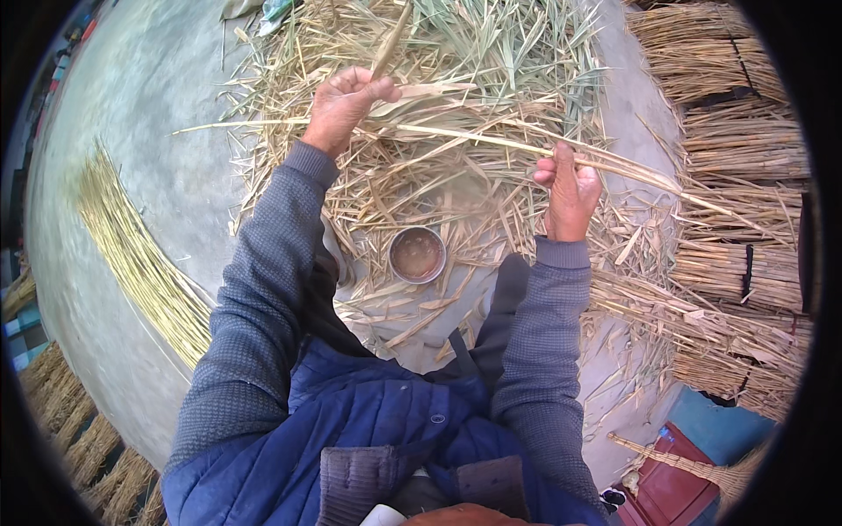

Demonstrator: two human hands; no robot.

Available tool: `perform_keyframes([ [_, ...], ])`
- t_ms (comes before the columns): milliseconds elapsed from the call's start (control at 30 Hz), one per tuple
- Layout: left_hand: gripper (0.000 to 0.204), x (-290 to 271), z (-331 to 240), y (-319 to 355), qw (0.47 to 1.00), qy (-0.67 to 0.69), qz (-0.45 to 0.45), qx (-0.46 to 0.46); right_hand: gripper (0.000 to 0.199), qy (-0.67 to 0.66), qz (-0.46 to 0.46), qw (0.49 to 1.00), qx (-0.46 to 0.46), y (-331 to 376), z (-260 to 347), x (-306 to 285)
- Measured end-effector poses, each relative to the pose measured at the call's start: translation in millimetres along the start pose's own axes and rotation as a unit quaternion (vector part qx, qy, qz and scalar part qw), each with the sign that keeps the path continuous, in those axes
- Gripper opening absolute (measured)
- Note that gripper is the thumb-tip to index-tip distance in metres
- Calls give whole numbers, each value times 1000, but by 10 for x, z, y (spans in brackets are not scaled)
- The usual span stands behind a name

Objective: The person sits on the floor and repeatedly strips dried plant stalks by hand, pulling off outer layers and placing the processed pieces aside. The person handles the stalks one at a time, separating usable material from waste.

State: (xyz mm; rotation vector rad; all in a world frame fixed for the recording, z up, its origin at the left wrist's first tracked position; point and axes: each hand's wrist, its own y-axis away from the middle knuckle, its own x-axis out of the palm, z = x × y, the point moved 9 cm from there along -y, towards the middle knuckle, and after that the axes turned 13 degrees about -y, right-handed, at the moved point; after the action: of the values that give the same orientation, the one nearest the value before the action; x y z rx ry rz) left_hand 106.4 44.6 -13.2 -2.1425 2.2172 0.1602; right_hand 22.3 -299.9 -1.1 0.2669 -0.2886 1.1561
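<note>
My right hand [570, 186] is closed on a few thin, pale reed stalks [478, 137], pinched between thumb and fingers. They run roughly level across the view, and their other ends reach out to the right. One stalk stretches left past the wrist of my left hand [344, 107], its far tip showing beyond. Between the thumb and fingers of that left hand, a dry leaf strip [391, 39] is pinched, pointing up and away. Beneath both hands spreads a heap of peeled dry leaves [438, 180], greener at the back.
A round metal bowl [417, 255] with brownish contents stands between my legs. Peeled yellow reeds [145, 254] lie on the concrete floor at left. Tied reed bundles [737, 140] line the right side, with loose unpeeled stalks [675, 311] nearer. A dark red object [671, 482] lies lower right.
</note>
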Motion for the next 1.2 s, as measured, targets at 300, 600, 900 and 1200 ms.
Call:
perform_keyframes([
  [300, 39, 705, -557, 385, 792, -472, 38, 386, 41, 28, 56, 998, 18, 133, -280, 363],
  [600, 18, 607, -9, 169, 752, -586, 135, 270, 33, 9, -6, 1000, 11, -83, 57, -56],
  [900, 28, 874, -109, 239, 886, -366, 195, 206, 34, -18, 60, 996, 58, 35, -126, 153],
  [1200, 15, 1086, -40, 104, 968, -143, 202, 27, 45, -37, 47, 998, 35, 109, -148, 258],
])
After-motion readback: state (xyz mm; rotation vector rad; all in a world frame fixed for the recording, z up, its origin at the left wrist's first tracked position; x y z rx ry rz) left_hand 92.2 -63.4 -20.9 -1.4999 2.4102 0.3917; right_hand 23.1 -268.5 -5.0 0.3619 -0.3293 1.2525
